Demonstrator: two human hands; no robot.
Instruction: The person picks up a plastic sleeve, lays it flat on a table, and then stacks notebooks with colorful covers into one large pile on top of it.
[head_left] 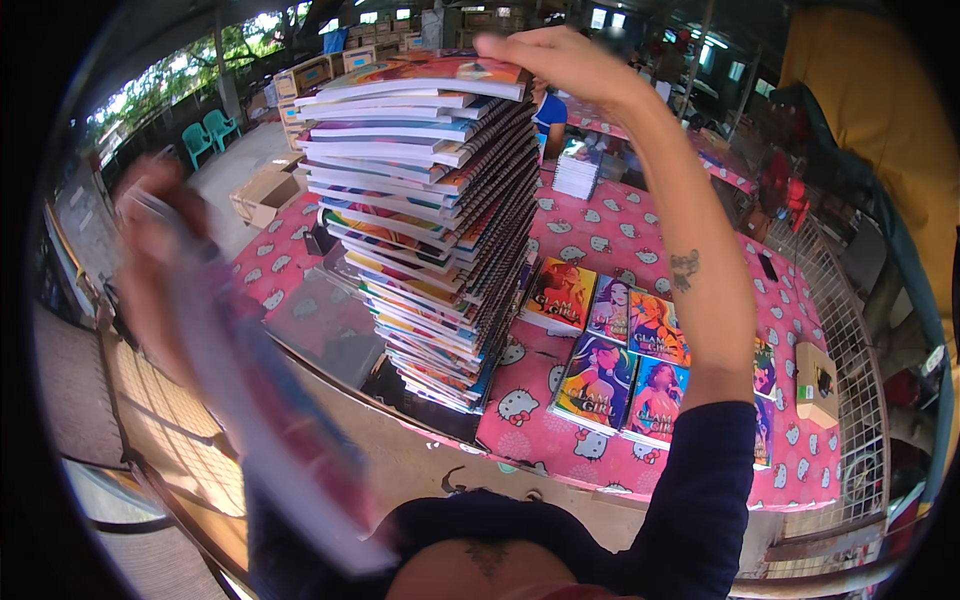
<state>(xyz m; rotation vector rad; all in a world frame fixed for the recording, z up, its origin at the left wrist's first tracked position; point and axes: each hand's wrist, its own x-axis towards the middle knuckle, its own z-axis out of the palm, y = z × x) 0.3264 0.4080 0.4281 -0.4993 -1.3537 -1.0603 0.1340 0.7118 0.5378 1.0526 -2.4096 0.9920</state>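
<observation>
A tall, leaning stack of spiral-bound notebooks rises from the table, its wire bindings facing right. At the top, my right hand reaches over the uppermost notebook with fingers stretched out along its edge; some fingers are hidden. Off to the left, my left hand grips a notebook that hangs down toward my body. Motion smears both that hand and the notebook, so its cover cannot be read clearly.
Low piles of colourful illustrated notebooks lie on a pink cartoon-patterned tablecloth. A small cardboard box sits at the right edge beside a wire rack. Farther back are a white notebook pile, a person in blue and green chairs.
</observation>
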